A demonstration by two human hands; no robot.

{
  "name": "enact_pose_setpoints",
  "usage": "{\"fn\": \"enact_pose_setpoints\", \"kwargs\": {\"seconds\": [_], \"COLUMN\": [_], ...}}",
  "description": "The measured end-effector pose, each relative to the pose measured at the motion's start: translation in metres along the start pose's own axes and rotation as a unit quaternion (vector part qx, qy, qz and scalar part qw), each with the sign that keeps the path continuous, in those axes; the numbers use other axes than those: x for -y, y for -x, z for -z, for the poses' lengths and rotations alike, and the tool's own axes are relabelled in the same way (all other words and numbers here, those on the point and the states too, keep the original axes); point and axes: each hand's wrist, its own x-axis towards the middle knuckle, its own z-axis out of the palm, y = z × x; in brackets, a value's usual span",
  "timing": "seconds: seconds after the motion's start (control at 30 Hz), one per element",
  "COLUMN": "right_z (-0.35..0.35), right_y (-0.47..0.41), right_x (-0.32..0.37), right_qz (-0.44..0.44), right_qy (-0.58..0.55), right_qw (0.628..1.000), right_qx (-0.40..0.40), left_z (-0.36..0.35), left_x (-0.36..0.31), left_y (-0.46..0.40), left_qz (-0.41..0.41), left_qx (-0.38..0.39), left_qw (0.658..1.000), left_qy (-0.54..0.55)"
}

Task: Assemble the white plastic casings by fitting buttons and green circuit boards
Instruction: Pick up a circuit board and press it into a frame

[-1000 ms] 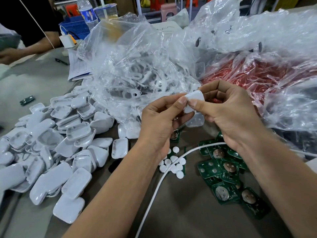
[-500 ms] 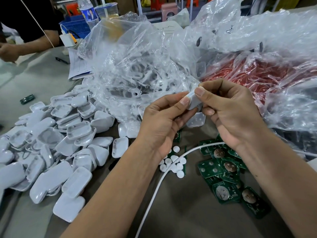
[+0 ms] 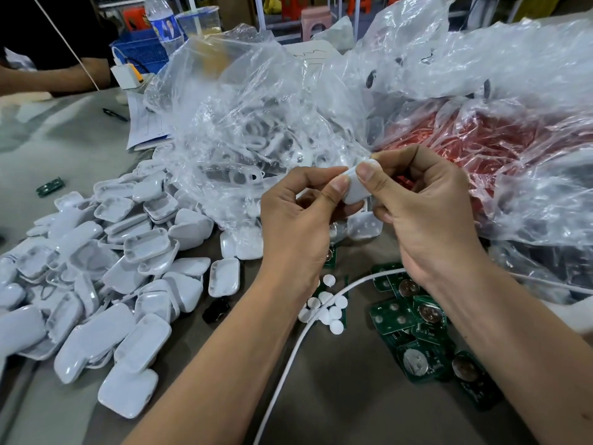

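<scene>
Head view: one casing [image 3: 354,187] is pinched above the table between both thumbs and curled fingers of the left hand [image 3: 298,220] and right hand [image 3: 423,213], seemingly to press it together. Buttons [image 3: 327,308] and boards [image 3: 414,319] are kept just below, within reach; casings [image 3: 96,284] are heaped left.

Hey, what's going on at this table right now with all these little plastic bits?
A person is assembling small white casings. Both hands, the left hand and right hand, pinch one white casing between thumbs and fingers above the table. A big pile of white casing shells lies to the left, loose white buttons sit below the hands, and green circuit boards are heaped to the right. Clear plastic bags of parts lie behind.
</scene>
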Motion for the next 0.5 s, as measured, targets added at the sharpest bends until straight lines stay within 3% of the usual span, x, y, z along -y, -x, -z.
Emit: {"fn": "enact_pose_setpoints", "kwargs": {"seconds": [0.23,0.5], "right_z": [0.0021,0.0046], "right_y": [-0.0003,-0.0053], "right_x": [-0.0048,-0.0079], "right_qz": [0.146,0.121], "right_qy": [0.213,0.173], "right_qw": [0.966,0.977], "right_qx": [-0.022,-0.003], "left_z": [-0.0033,-0.0013], "left_x": [0.0041,0.0011], "left_y": [0.001,0.0022], "left_qz": [0.031,0.063], "left_qx": [-0.004,0.015], "left_qw": [0.999,0.997], "left_qy": [0.011,0.049]}}
